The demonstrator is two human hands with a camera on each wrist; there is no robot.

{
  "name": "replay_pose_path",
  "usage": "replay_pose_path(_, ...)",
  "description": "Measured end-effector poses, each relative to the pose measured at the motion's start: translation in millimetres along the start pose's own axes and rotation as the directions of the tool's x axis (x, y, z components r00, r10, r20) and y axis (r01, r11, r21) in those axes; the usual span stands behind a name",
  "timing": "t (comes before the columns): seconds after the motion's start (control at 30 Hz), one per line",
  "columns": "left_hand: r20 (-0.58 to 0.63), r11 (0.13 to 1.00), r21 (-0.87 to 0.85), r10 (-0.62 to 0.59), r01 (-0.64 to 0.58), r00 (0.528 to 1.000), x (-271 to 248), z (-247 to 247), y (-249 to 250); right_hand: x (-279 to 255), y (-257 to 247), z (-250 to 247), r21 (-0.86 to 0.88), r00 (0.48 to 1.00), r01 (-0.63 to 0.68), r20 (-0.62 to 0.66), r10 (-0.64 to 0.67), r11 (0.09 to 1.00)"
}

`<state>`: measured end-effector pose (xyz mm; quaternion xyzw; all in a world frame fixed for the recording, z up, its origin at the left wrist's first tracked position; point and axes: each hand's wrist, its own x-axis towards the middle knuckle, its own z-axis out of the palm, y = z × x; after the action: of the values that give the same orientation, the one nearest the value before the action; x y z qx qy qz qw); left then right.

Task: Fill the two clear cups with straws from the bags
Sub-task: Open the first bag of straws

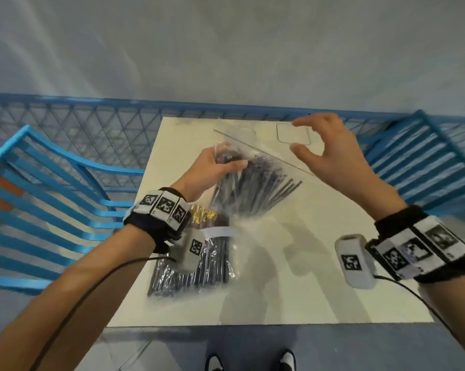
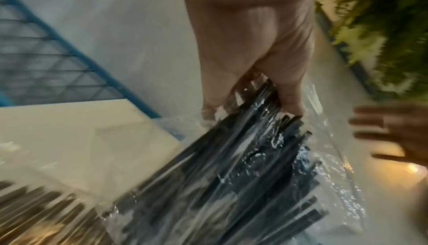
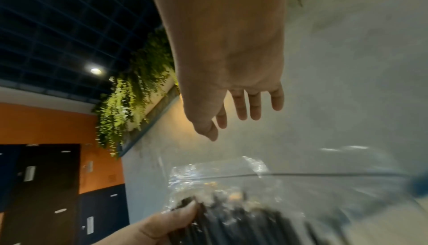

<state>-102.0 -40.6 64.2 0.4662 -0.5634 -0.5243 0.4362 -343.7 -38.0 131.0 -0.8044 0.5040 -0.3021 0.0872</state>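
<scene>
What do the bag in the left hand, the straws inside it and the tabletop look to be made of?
Bag: thin clear plastic film, crinkled, with glossy highlights. Straws: black, smooth, likely plastic; blur leaves paper possible. Tabletop: pale cream, flat, semi-matte, probably laminate or painted board.

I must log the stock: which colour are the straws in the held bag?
Black straws, in the clear bag; the head view shows them best.
</scene>
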Motion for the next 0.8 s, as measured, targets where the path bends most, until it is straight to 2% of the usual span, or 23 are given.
replay_pose_path(0.1, 0.077, 0.995, 0.049, 0.079, -0.083, 0.994, 4, 30, 11, 0, 3, -2, -0.014, 0.99, 0.01, 0.144, -0.008, 1.0)
replay_pose_path(0.13, 0.067, 0.994, 0.042, 0.098, -0.101, 0.993, 5, 40, 14, -1, 6, -1, -0.003, 0.982, 0.005, 0.187, -0.004, 1.0)
replay_pose_path(0.2, 0.011, 0.992, 0.042, 0.119, -0.119, 0.993, 10, 58, 16, -5, 14, 2, 0.009, 0.982, 0.01, 0.189, -0.011, 1.0)
replay_pose_path(0.27, -0.083, 0.994, 0.065, 0.094, -0.089, 0.992, 16, 72, 10, -8, 25, 1, 0.0, 0.984, -0.016, 0.176, 0.016, 1.0)
replay_pose_path(0.33, -0.212, 0.984, 0.175, 0.057, -0.02, 0.976, 23, 83, -1, -12, 39, -2, 0.021, 0.979, -0.072, 0.193, 0.067, 0.997)
replay_pose_path(0.4, -0.358, 0.962, 0.268, 0.055, 0.047, 0.932, 26, 94, -8, -14, 56, -4, 0.087, 0.97, -0.141, 0.212, 0.121, 0.986)
replay_pose_path(0.5, -0.502, 0.945, 0.323, 0.126, 0.051, 0.855, 28, 114, -4, -15, 76, -7, 0.184, 0.958, -0.211, 0.235, 0.165, 0.96)
replay_pose_path(0.53, -0.495, 0.946, 0.317, 0.106, 0.065, 0.863, 29, 122, -1, -15, 80, -7, 0.207, 0.954, -0.225, 0.245, 0.172, 0.952)
replay_pose_path(0.6, -0.374, 0.967, 0.225, -0.025, 0.118, 0.927, 29, 140, 6, -14, 86, -5, 0.233, 0.949, -0.242, 0.258, 0.18, 0.942)
replay_pose_path(0.67, -0.26, 0.978, 0.131, -0.125, 0.163, 0.958, 26, 159, 12, -16, 89, -1, 0.274, 0.945, -0.256, 0.271, 0.181, 0.927)
replay_pose_path(0.73, -0.278, 0.975, 0.139, -0.131, 0.175, 0.952, 24, 171, 12, -20, 91, 2, 0.344, 0.944, -0.268, 0.28, 0.174, 0.9)
replay_pose_path(0.8, -0.341, 0.974, 0.124, -0.139, 0.191, 0.93, 22, 173, 10, -24, 93, 4, 0.462, 0.929, -0.317, 0.325, 0.175, 0.828)
